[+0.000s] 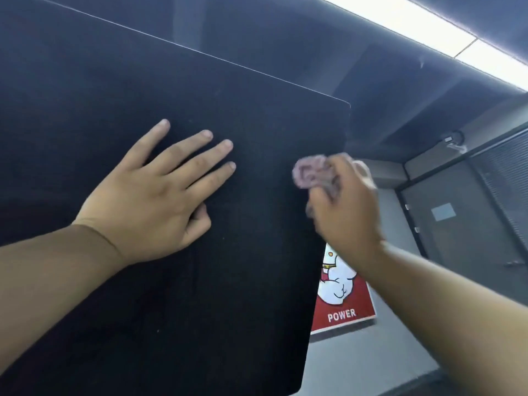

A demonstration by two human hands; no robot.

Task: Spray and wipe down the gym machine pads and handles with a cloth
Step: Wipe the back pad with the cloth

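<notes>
Head view: bracing flat and wide open against the black pad [228, 295] with the left hand [148, 201]; gripping a bunched pink cloth [311, 172] in the right hand [348, 215] at the pad's right edge. Likely to slide off that edge and skip the rim if swept too fast with 1 small wad.

One wide-angle camera, worn on the head, faces forward and tilts upward, very near a black pad [217, 310] that fills the left and centre. The left hand [151, 201] and right hand [348, 215] reach in from the lower corners; past the pad's right edge a ceiling light [405, 22] and poster [343, 307] lie farther off.
</notes>
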